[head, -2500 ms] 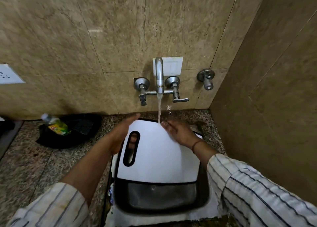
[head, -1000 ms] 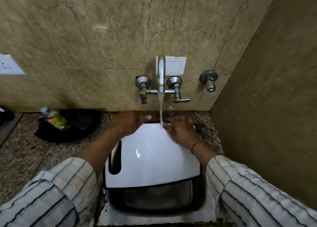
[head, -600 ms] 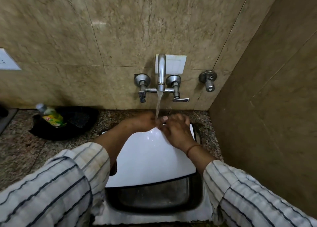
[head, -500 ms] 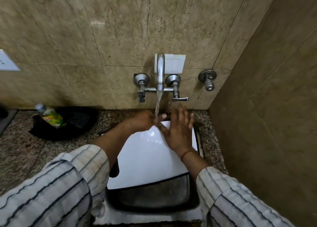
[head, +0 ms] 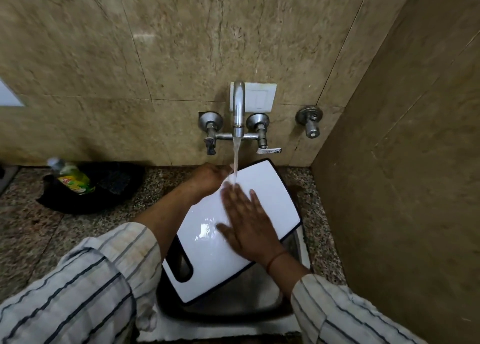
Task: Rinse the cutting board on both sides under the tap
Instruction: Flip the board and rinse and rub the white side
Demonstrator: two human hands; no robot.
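Observation:
A white cutting board (head: 270, 190) with a dark rim and a slot handle at its near left lies tilted over the steel sink (head: 298, 242). Water runs from the wall tap (head: 238, 109) onto the board's far left edge. My left hand (head: 207, 177) grips that far edge, right by the stream. My right hand (head: 246, 221) lies flat on the wet top face with fingers spread, its fingertips touching the water.
A green dish-soap bottle (head: 72, 180) lies on a black cloth (head: 111, 185) on the granite counter (head: 39, 229) at the left. A second valve (head: 310, 121) sits on the wall right of the tap. A tiled side wall (head: 402, 187) stands close on the right.
The board has swung so its far end points right and lifted toward the tap. My right hand slid down onto the middle of the board, flat. My left hand stays on the far edge.

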